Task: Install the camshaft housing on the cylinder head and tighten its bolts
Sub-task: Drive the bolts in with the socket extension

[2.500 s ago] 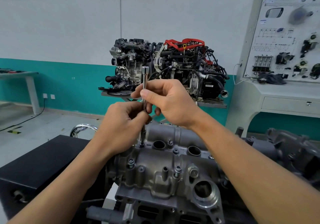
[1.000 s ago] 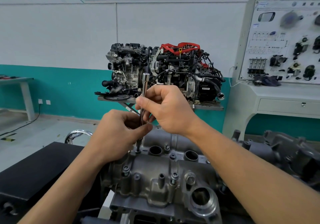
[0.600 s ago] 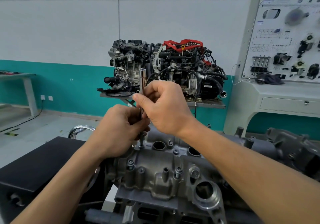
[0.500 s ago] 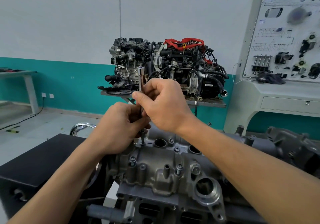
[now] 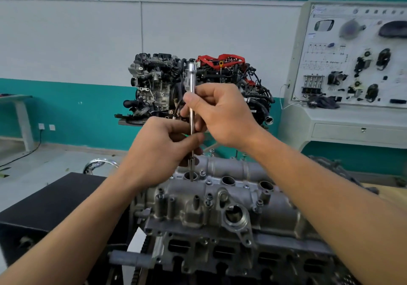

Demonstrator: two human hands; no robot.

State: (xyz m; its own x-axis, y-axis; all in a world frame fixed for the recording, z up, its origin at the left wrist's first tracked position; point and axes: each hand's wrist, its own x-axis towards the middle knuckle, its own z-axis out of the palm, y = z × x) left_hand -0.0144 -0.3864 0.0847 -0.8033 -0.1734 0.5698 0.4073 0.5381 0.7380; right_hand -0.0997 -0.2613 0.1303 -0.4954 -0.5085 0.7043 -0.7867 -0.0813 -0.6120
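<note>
White wall panels with teal bands are running behind the work area, where a complete display engine with red covers (image 5: pixel 193 88) is sitting on a stand and a pale grey training board (image 5: pixel 356 55) with mounted car parts is standing to the right. Nearer the camera, a grey cast-aluminium camshaft housing (image 5: pixel 220 198) is lying on top of the darker cylinder head (image 5: pixel 220 256), with small bolts (image 5: pixel 208 182) standing in its bosses and round open bores showing along its upper face. A black box-shaped block (image 5: pixel 52 203) is sitting just to the left of the engine.

A long, slim chrome extension bar with a socket end (image 5: pixel 192 99) is standing nearly upright, its lower tip resting at the far left part of the housing, just beside one of the round bores. The left hand (image 5: pixel 158 150) is wrapping the lower stretch of the bar, its fingers (image 5: pixel 187 139) pinched together on the shaft. The right hand (image 5: pixel 220 112) is holding the bar higher up, thumb and fingers closed around it, while the square drive top is sticking out above that hand. Both bare forearms are reaching in from the bottom corners.
</note>
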